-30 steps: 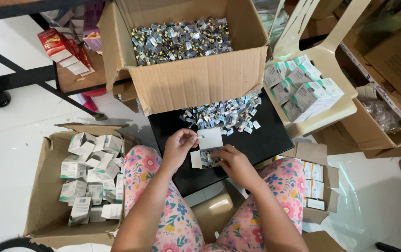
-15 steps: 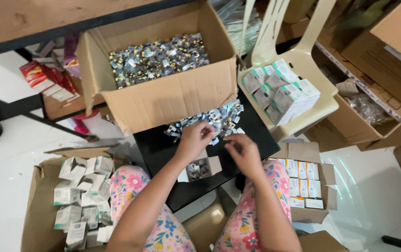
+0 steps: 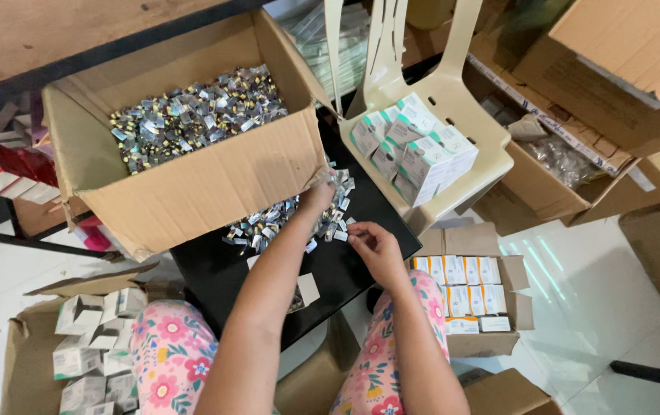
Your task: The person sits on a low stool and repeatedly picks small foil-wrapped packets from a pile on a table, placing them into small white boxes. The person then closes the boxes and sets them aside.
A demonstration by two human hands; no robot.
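The heap of small silver foil packets (image 3: 291, 215) lies on the black worktop (image 3: 215, 269), right at the foot of the big cardboard box (image 3: 192, 184). The left hand (image 3: 318, 196) reaches into the far end of that heap, its grip curled down among the packets; whether it has closed on any cannot be told, since the fingers are buried in them. The right hand (image 3: 368, 242) hovers just to the right and nearer the body, fingers bent and pinched lightly, perhaps on a single packet, though that is too small to be sure of.

Nearer than both grips, partly under the left forearm, a small white carton (image 3: 307, 290) lies open on the worktop with packets inside.

As a judgement, the work is well short of finished: the big box beyond the left grip is brimming with foil packets, and the box of unfilled cartons (image 3: 84, 346) far to the left of the grips is well stocked. To the right of the right grip, a cream plastic chair (image 3: 453, 100) carries closed white-and-green cartons (image 3: 414, 150), and a low box of packed cartons (image 3: 464, 288) sits on the floor.

The floor is white glossy tile (image 3: 599, 307); more cardboard boxes crowd the right side, and a wooden table edge runs along the top left.
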